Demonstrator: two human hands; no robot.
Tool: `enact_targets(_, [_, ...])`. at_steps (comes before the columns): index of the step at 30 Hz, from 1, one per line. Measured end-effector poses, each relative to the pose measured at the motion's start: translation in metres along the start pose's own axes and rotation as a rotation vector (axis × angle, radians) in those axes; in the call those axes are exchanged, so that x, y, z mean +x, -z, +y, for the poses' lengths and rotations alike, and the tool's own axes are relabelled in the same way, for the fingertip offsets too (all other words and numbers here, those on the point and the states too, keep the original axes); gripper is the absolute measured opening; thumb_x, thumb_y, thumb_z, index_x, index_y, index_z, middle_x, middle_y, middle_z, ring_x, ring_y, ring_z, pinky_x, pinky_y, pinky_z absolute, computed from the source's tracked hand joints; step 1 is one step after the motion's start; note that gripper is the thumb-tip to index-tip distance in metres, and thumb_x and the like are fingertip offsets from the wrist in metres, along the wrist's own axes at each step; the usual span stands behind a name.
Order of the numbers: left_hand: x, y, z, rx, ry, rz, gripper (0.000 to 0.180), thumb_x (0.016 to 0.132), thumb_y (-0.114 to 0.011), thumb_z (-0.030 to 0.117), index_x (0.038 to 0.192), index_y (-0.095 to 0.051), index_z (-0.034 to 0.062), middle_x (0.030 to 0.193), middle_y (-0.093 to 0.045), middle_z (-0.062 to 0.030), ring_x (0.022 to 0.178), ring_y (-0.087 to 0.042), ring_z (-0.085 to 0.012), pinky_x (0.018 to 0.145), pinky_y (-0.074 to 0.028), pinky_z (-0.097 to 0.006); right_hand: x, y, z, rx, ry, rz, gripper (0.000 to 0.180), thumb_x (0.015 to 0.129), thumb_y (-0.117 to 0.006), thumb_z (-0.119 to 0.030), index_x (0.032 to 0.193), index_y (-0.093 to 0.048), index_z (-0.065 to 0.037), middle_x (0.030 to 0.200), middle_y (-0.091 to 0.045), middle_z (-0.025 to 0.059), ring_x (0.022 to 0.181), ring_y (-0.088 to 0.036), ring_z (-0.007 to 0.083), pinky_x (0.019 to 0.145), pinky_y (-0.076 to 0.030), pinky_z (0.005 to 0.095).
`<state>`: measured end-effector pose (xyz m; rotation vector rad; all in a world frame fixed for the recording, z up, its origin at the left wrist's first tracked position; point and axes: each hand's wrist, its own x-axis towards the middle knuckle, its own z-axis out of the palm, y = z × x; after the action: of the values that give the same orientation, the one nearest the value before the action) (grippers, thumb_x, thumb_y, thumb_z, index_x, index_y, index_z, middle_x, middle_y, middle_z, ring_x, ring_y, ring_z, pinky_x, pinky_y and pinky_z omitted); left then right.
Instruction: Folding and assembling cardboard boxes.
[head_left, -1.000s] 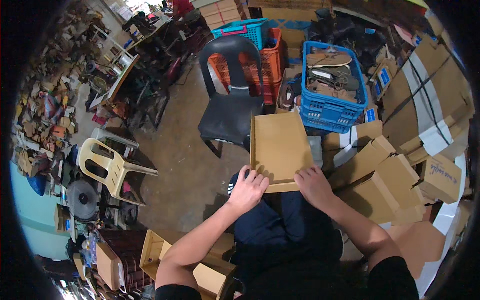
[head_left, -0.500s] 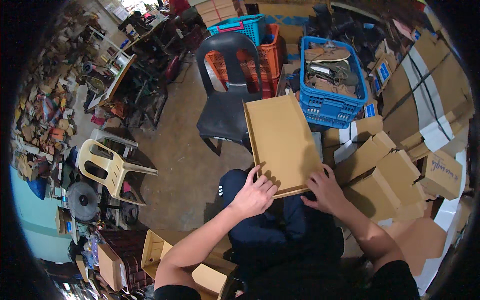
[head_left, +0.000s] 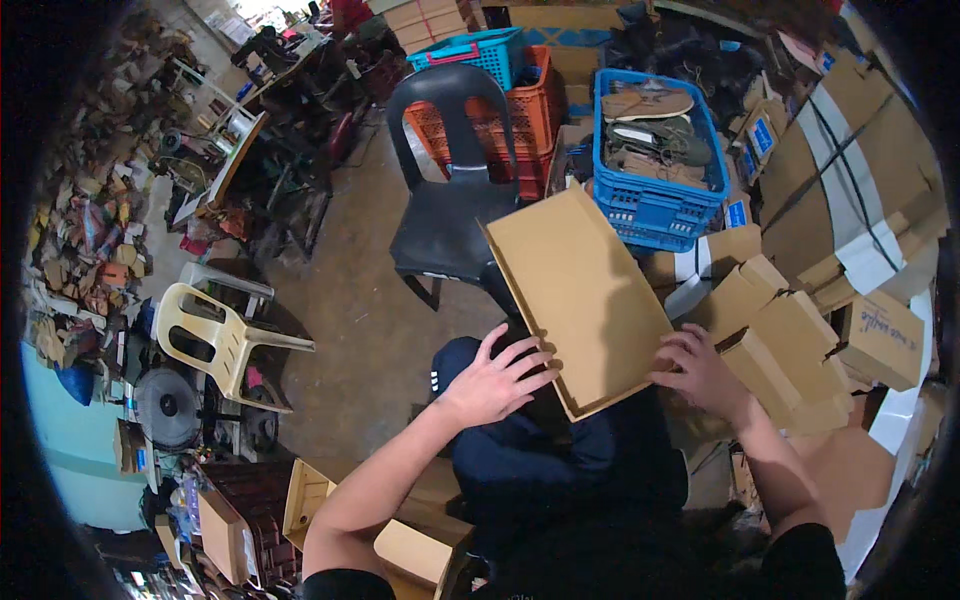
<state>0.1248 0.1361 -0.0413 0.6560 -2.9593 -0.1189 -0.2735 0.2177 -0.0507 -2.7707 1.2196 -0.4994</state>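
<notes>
A shallow brown cardboard box lid point(head_left: 585, 290) lies over my lap, its open side up and its far end by the black chair's seat. My left hand point(head_left: 495, 380) is at its near left side, fingers stretched and spread, the tips against the rim. At the near right side, my right hand point(head_left: 698, 368) has its fingers curled over the edge; its thumb is hidden. A shadow falls across the lid's right part.
A black plastic chair point(head_left: 455, 225) stands ahead. Beyond it are orange crates point(head_left: 535, 110) and a blue crate point(head_left: 655, 205) of shoes. Flattened and folded cardboard point(head_left: 800, 350) piles up on the right. A cream chair point(head_left: 215, 335) lies tipped at left, near a fan point(head_left: 167, 405).
The lid has turned, its near end swinging right and toward me. My left fingers have spread out along its left side. My right hand has moved right with its edge.
</notes>
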Motion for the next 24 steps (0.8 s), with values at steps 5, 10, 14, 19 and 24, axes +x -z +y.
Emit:
enact_targets(5, [0.011, 0.002, -0.008, 0.062, 0.109, 0.011, 0.063, 0.091, -0.076, 0.031, 0.150, -0.054, 0.0212, 0.143, -0.056, -0.0047, 0.144, -0.046, -0.0265, 0.127, -0.020, -0.064, -0.001, 0.015, 0.017, 0.004, -0.022, -0.033, 0.024, 0.082, -0.068, -0.012, 0.104, -0.077, -0.018, 0.127, -0.062, 0.0084, 0.139, -0.049, 0.0348, 0.120, -0.037, 0.0590])
enact_targets(10, [0.011, 0.007, -0.026, 0.091, 0.142, -0.028, 0.026, 0.094, -0.070, 0.031, 0.113, -0.072, 0.0129, 0.114, -0.067, -0.0074, 0.123, -0.060, -0.0290, 0.115, -0.039, -0.053, -0.005, 0.012, 0.025, -0.022, -0.126, -0.100, 0.030, 0.086, -0.066, -0.008, 0.112, -0.076, -0.019, 0.139, -0.060, 0.0098, 0.146, -0.043, 0.0386, 0.122, -0.033, 0.0603])
enact_targets(14, [0.031, 0.009, 0.022, -0.029, 0.037, 0.053, 0.021, 0.096, -0.069, 0.030, 0.097, -0.069, 0.0085, 0.092, -0.070, -0.0090, 0.094, -0.072, -0.0303, 0.088, -0.055, -0.043, 0.026, 0.024, -0.010, 0.029, -0.301, 0.068, 0.039, 0.094, -0.068, -0.025, 0.132, -0.069, -0.015, 0.144, -0.059, 0.0118, 0.146, -0.043, 0.0396, 0.124, -0.029, 0.0615])
enact_targets(19, [0.066, 0.024, 0.053, -0.508, 0.241, -0.028, 0.026, 0.099, -0.070, 0.026, 0.112, -0.071, 0.0043, 0.097, -0.074, -0.0137, 0.091, -0.073, -0.0351, 0.082, -0.058, -0.046, 0.061, 0.002, -0.050, 0.117, -0.160, -0.040, 0.044, 0.096, -0.068, -0.036, 0.133, -0.067, -0.012, 0.130, -0.067, 0.0111, 0.136, -0.054, 0.0330, 0.124, -0.027, 0.0596])
enact_targets(24, [0.049, 0.046, 0.011, -0.614, 0.234, -0.108, 0.028, 0.096, -0.067, 0.018, 0.119, -0.069, 0.0020, 0.118, -0.073, -0.0187, 0.103, -0.071, -0.0374, 0.092, -0.057, -0.048, 0.044, -0.014, -0.013, 0.089, -0.063, -0.136, 0.028, 0.084, -0.068, -0.010, 0.111, -0.073, -0.014, 0.119, -0.070, 0.0034, 0.133, -0.056, 0.0255, 0.124, -0.029, 0.0578])
